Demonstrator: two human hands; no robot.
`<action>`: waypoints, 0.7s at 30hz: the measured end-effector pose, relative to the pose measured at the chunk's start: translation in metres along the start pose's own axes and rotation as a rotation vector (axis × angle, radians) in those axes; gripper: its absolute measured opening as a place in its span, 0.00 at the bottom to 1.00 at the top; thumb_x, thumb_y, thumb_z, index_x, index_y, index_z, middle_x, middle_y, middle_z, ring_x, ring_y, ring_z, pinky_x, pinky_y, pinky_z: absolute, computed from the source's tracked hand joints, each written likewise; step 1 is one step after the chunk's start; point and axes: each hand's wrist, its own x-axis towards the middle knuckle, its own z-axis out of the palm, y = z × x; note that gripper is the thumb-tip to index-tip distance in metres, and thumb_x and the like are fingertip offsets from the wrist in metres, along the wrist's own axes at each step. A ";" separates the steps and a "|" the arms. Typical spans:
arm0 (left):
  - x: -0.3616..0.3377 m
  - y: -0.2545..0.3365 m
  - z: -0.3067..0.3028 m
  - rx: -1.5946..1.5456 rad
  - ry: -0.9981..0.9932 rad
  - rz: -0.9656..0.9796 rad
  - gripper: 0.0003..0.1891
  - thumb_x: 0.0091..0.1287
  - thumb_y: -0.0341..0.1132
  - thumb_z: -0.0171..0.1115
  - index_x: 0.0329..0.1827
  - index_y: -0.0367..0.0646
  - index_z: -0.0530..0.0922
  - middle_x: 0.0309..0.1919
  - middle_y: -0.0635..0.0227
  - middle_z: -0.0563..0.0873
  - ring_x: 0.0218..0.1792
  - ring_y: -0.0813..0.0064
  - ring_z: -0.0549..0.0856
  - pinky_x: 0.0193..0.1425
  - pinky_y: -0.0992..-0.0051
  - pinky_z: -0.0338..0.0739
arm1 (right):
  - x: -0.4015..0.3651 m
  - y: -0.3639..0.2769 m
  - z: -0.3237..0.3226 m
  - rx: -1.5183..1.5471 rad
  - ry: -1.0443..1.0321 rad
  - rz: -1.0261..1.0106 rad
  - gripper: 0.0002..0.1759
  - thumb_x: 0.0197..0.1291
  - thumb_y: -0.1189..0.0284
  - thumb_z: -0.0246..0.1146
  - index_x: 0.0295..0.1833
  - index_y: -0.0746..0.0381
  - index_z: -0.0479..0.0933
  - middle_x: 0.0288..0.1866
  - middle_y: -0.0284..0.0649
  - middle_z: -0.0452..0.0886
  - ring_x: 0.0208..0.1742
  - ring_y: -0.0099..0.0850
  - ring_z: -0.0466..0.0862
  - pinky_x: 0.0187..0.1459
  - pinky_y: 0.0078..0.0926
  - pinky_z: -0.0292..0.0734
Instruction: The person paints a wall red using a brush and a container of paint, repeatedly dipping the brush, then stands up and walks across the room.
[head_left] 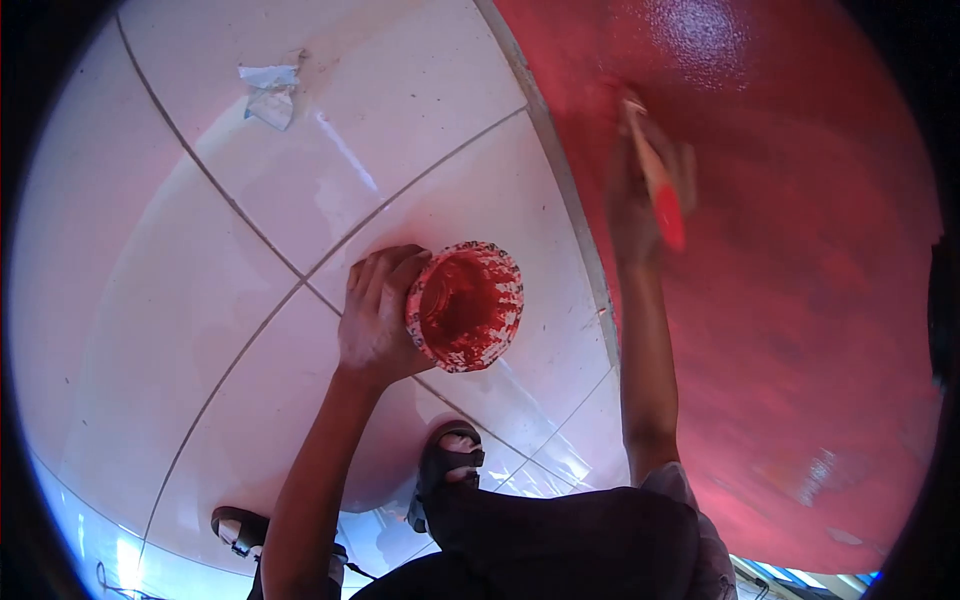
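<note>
My left hand (pixel 382 310) is closed around the side of a paint cup (pixel 466 306), whose rim and inner wall are streaked with red and white. Red paint shows inside it. In my right hand (pixel 645 185) is a paintbrush (pixel 655 175) with a pale wooden handle that ends in red. Its bristle end points up and touches or nearly touches the red wall (pixel 780 330); the bristles are blurred, so contact is hard to tell. The cup is held over the tiles, left of the wall.
Glossy pale floor tiles (pixel 230 330) with dark grout lines meet the red surface along a grey edge strip (pixel 560 160). A crumpled white scrap (pixel 271 95) lies on the tiles at upper left. My sandalled feet (pixel 455 455) stand below the cup.
</note>
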 end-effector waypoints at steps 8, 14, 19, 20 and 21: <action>-0.002 0.000 0.005 0.016 0.005 -0.003 0.44 0.38 0.40 0.81 0.61 0.40 0.68 0.51 0.54 0.79 0.52 0.52 0.80 0.57 0.55 0.71 | -0.006 -0.004 0.023 0.108 -0.278 -0.062 0.15 0.52 0.81 0.69 0.47 0.60 0.83 0.42 0.37 0.85 0.31 0.32 0.79 0.29 0.30 0.76; -0.003 0.000 0.002 0.028 -0.014 -0.005 0.45 0.38 0.41 0.81 0.61 0.41 0.67 0.52 0.54 0.79 0.53 0.52 0.80 0.58 0.55 0.70 | 0.010 -0.008 -0.036 -0.064 -0.080 0.066 0.17 0.53 0.79 0.64 0.48 0.52 0.84 0.40 0.34 0.81 0.37 0.33 0.80 0.30 0.32 0.76; -0.002 0.003 0.003 0.040 -0.031 0.003 0.46 0.38 0.41 0.82 0.62 0.42 0.66 0.52 0.53 0.79 0.53 0.52 0.80 0.58 0.55 0.70 | -0.001 -0.016 0.001 0.099 -0.376 0.051 0.09 0.64 0.77 0.61 0.48 0.58 0.83 0.41 0.33 0.82 0.36 0.28 0.78 0.33 0.25 0.72; -0.003 0.002 0.004 0.043 -0.033 0.007 0.46 0.38 0.41 0.82 0.62 0.42 0.66 0.52 0.53 0.79 0.53 0.52 0.80 0.58 0.55 0.70 | -0.003 -0.011 0.009 0.018 -0.366 -0.057 0.09 0.63 0.76 0.62 0.48 0.58 0.83 0.41 0.33 0.82 0.36 0.28 0.79 0.33 0.24 0.72; -0.004 0.000 0.003 0.048 -0.033 0.010 0.46 0.38 0.41 0.82 0.62 0.42 0.66 0.52 0.53 0.79 0.53 0.52 0.80 0.58 0.54 0.69 | 0.000 0.001 0.001 0.010 -0.325 -0.054 0.11 0.62 0.77 0.63 0.48 0.57 0.84 0.46 0.34 0.84 0.36 0.29 0.81 0.34 0.25 0.73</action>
